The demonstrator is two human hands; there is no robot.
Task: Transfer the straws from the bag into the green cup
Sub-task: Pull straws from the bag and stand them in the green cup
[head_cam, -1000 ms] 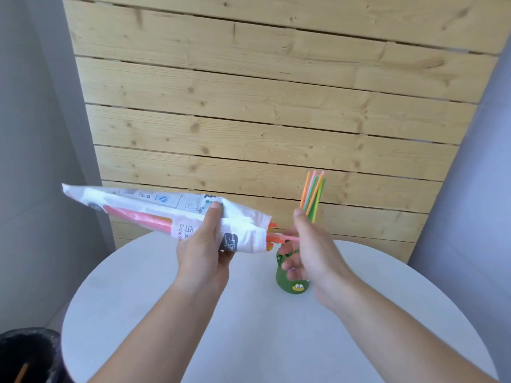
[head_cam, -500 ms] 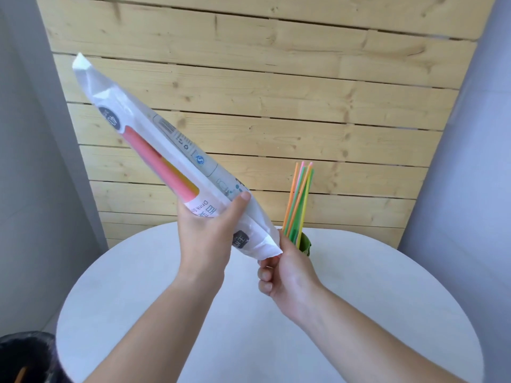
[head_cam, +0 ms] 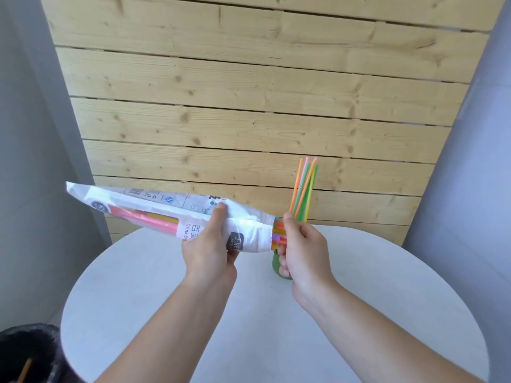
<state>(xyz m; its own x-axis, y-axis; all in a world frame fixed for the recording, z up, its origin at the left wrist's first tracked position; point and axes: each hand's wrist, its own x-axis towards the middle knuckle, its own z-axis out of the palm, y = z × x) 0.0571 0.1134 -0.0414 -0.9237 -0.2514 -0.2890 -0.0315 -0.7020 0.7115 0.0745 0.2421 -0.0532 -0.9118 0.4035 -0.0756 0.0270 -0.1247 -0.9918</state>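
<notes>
The left hand (head_cam: 208,247) holds the bag (head_cam: 154,205) in the air above the table (head_cam: 387,299), roughly level, with the sealed end out to the left and slightly higher than the mouth. The thumb lies flat across the top of the bag and the fingers curl under it, so the hand is clamped round the bag near its open end. Pink and orange lengths show through the clear window on the bag's left half.

The straws (head_cam: 277,234) poke out of the bag's mouth as a short multicoloured bundle of ends. The right hand (head_cam: 304,250) meets them there, thumb up against the top of the bundle and fingers curled in below. It appears to pinch the ends, though the back of the hand hides the contact itself.

The cup (head_cam: 274,265) stands on the table just behind and below the right hand, which covers most of it; only a green strip of its side shows. Upright straws (head_cam: 304,186) in orange, pink, green and yellow rise from it, leaning slightly right against the plank wall (head_cam: 249,106).

A dark bin (head_cam: 25,352) sits at the lower left, beside the table.
</notes>
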